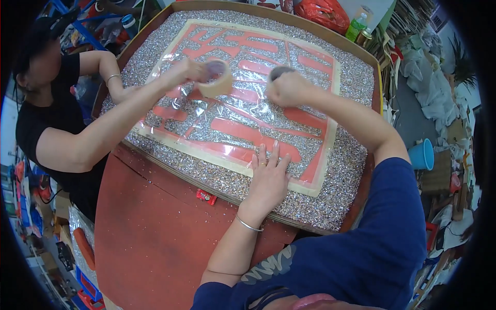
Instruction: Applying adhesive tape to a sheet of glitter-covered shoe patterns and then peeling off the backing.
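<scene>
Across clear film (pixel 235 130): left grip (pixel 270 182) flat, spread; right grip (pixel 290 90) tight on half-hidden object (pixel 281 71).

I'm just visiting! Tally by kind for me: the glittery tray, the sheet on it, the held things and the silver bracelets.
Glitter-filled tray: 1
Clear sheet with pink shapes: 1
Tan tape roll, in the co-worker's hand: 1
Dark round object, kind unclear, in the camera wearer's right hand: 1
Silver bracelets: 2
Total: 6
</scene>
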Tool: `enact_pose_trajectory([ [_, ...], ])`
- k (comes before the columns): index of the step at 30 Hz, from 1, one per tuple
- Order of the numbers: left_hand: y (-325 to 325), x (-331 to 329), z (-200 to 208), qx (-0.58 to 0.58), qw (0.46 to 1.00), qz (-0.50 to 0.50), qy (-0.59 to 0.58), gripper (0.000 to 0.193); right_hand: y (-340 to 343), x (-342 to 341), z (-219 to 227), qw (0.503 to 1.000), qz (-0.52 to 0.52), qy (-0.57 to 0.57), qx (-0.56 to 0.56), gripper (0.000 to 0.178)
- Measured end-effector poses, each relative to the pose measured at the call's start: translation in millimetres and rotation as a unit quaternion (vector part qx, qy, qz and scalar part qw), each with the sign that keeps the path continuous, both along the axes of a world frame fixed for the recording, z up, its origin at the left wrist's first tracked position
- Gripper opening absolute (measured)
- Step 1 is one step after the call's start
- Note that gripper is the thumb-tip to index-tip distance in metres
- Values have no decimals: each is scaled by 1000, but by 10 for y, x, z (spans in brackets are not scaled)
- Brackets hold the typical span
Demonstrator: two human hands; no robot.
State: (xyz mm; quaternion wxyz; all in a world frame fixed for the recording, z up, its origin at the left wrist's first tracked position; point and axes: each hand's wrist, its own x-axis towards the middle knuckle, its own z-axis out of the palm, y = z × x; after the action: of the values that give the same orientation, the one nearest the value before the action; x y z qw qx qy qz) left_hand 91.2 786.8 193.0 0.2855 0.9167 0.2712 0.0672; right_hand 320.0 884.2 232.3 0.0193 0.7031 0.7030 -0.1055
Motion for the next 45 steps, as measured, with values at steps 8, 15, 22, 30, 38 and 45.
enact_pose_trajectory([
  [8,-11,85,-9,6,1000,-9,-29,45,1339,879,-200,966,-203,-62,144,43],
  [15,-44,113,54,17,1000,19,-8,42,1919,126,-199,978,-145,10,153,45],
  [22,-54,103,31,-16,1000,16,-14,44,1026,889,-248,976,-155,-44,144,36],
  [30,-138,186,7,-10,999,44,-8,36,-137,1358,-90,961,-245,-73,109,44],
  [38,-165,238,-51,21,996,91,6,29,-1255,-426,203,995,47,24,-85,29],
  [45,-343,467,-81,74,987,142,25,42,-814,897,-343,974,-177,-97,102,21],
])
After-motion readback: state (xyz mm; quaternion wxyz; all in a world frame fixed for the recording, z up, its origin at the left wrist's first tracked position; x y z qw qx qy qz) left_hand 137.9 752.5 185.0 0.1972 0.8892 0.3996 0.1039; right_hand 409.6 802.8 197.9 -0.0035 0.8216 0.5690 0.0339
